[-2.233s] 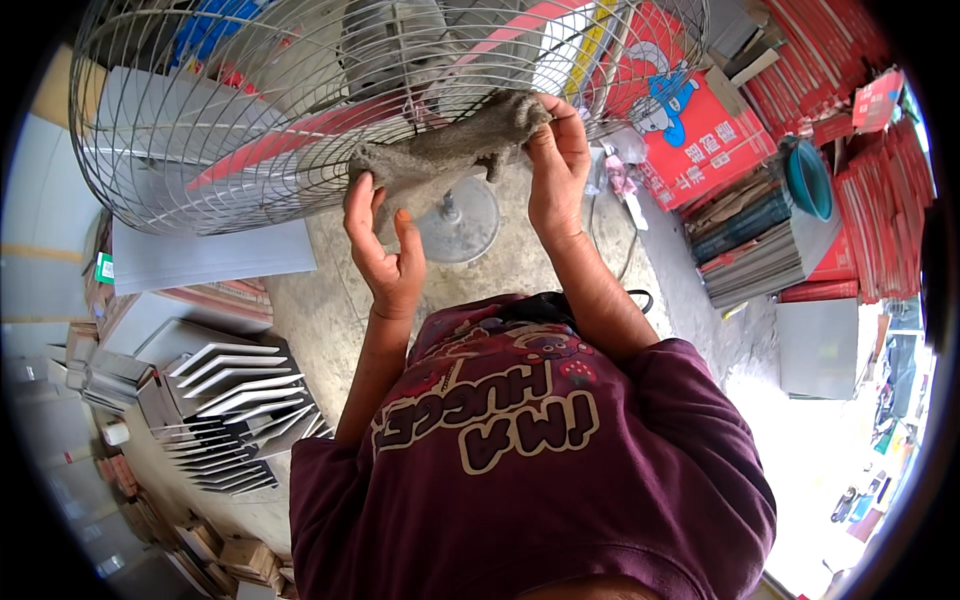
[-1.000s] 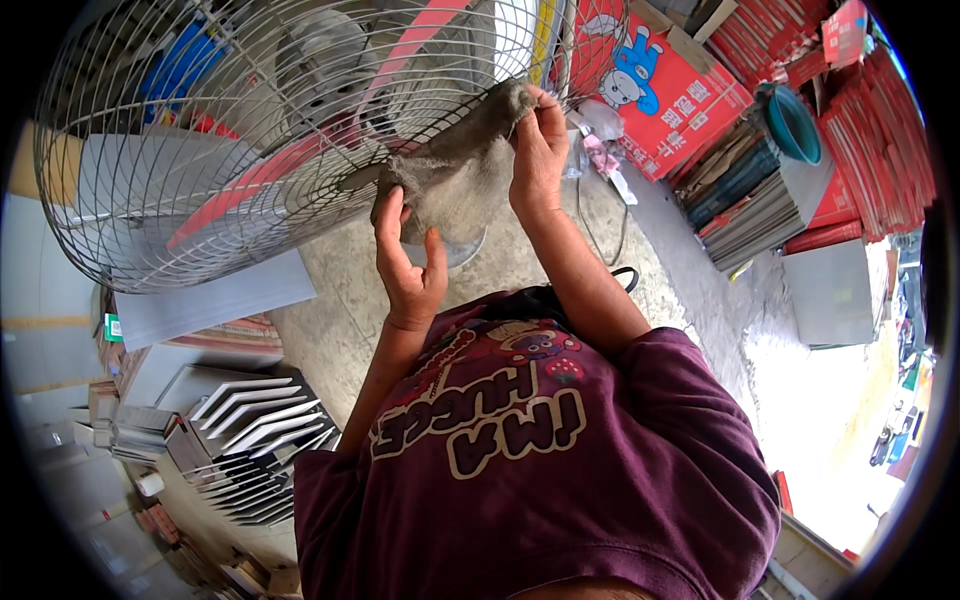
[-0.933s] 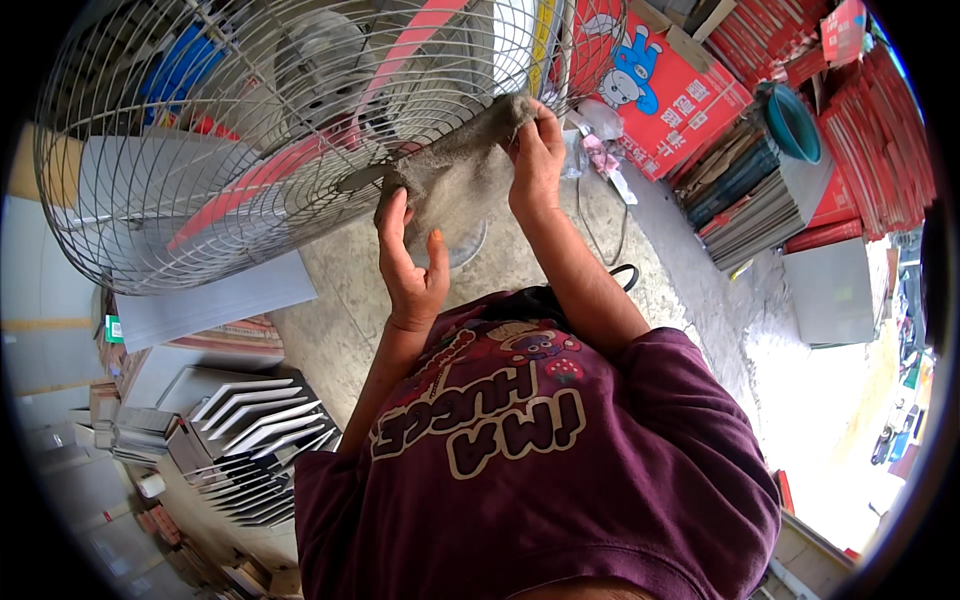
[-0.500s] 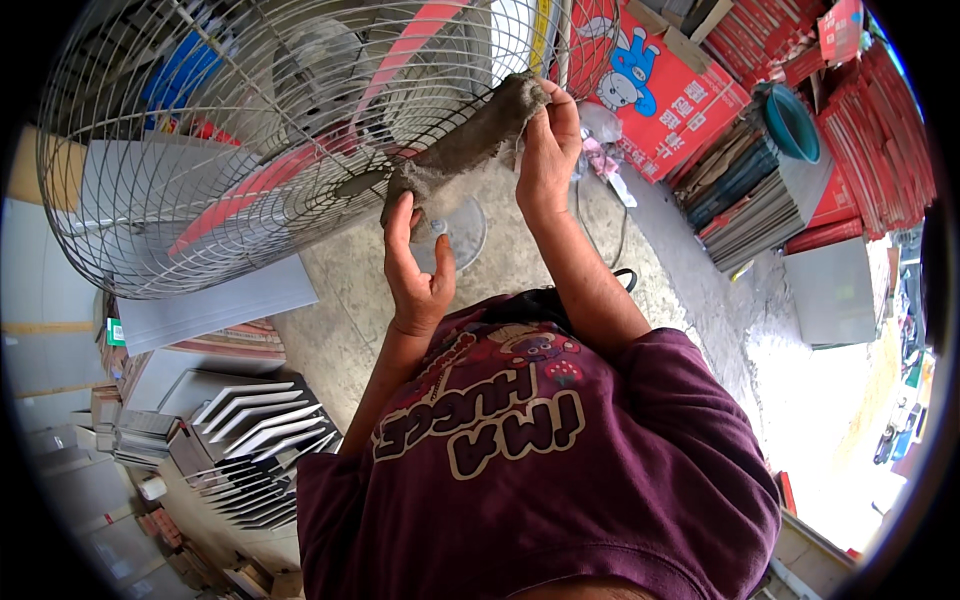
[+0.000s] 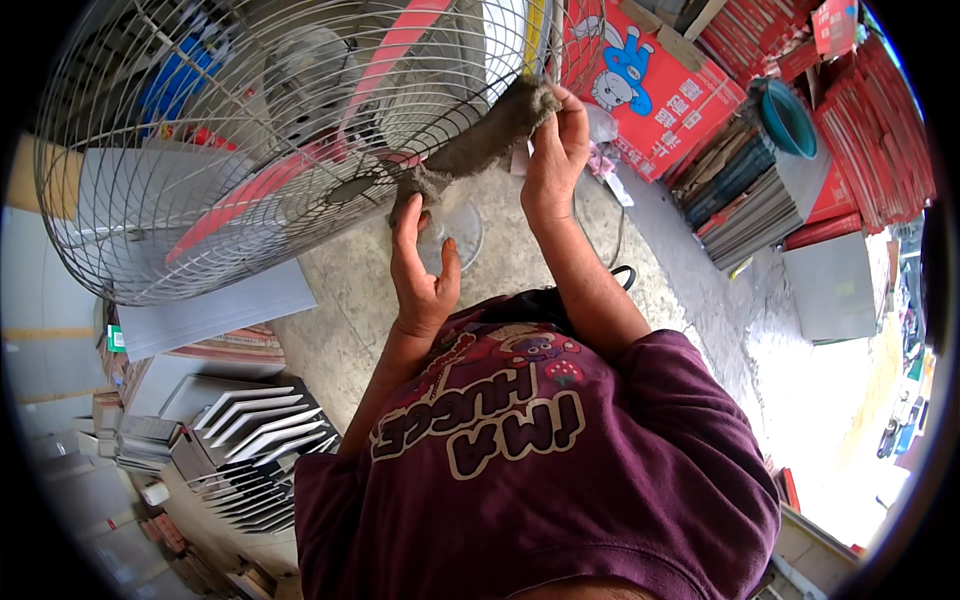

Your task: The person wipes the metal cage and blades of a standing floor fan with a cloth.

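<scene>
A dirty grey-brown rag is stretched between my two hands, in front of a large wire-caged fan. Its surface looks fuzzy and its ends are ragged. At the upper right end, my right hand pinches the rag between thumb and fingers. My left hand has its fingers at the lower left end, partly hidden behind the cloth, while its thumb stands away from it. Red blades show through the cage. Whether the rag touches the wires, I cannot tell.
Red printed cartons and stacked flat boards stand at the right, with a teal basin on top. Pale panels stand upright in a rack at the lower left. A dark cable lies on the floor.
The rag and both hands have shifted slightly to the right. Both hands keep nearly the same pose, and the fan appears slightly shifted in the picture.
</scene>
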### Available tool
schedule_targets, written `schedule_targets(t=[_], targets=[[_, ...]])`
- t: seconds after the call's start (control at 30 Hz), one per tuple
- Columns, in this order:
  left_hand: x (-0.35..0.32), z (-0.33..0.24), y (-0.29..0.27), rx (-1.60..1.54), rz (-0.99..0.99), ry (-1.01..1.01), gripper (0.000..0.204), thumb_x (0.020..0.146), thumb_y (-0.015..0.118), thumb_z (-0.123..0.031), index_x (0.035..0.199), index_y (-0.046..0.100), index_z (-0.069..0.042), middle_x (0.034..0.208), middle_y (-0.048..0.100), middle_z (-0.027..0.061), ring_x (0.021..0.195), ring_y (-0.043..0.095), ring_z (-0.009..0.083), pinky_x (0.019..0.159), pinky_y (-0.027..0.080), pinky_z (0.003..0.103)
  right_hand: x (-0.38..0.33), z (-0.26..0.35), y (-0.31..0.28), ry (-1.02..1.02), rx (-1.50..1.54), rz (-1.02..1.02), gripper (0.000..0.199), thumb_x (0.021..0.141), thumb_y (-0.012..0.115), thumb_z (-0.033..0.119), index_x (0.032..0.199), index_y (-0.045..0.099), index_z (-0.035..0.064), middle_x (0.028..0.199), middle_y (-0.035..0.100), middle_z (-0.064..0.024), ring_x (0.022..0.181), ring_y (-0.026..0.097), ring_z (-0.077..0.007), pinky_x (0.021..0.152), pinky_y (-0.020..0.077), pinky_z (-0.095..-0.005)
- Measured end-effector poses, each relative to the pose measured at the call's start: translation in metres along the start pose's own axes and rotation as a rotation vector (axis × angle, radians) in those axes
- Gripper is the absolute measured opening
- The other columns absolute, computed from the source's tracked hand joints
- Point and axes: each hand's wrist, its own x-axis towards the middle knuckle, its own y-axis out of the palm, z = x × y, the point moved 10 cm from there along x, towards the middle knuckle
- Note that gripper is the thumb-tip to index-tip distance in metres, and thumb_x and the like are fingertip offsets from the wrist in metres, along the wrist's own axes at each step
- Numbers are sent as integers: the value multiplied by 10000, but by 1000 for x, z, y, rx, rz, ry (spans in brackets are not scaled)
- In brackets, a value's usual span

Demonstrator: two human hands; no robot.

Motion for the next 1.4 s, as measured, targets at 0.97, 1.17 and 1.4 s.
schedule_targets(t=[0.97, 1.17, 1.4], targets=[[51, -35, 58, -100, 34, 126, 626, 785, 605, 17, 1366, 372, 54, 1324, 482, 236, 1188, 515, 378, 1007, 428, 408, 73, 52, -14, -269, -70, -53, 190, 940, 538, 16, 1130, 554, 27, 1031, 602, -21, 936, 559, -83, 832, 449, -217], [34, -19, 76, -92, 114, 34, 618, 796, 599, -17, 1368, 375, 44, 1313, 490, 238, 1189, 505, 389, 1010, 413, 403, 70, 16, -49, -192, -120, -184, 174, 928, 576, 45, 1099, 556, 19, 1008, 610, -26, 902, 562, -88, 808, 457, -222], [22, -4, 80, -99, 127, -42, 616, 799, 591, -23, 1373, 375, 30, 1305, 490, 239, 1185, 499, 394, 1006, 408, 415, 65, -39, -91, -30, -218, -302, 187, 902, 597, 52, 1086, 570, 32, 951, 596, -4, 831, 544, -85, 743, 453, -224]])
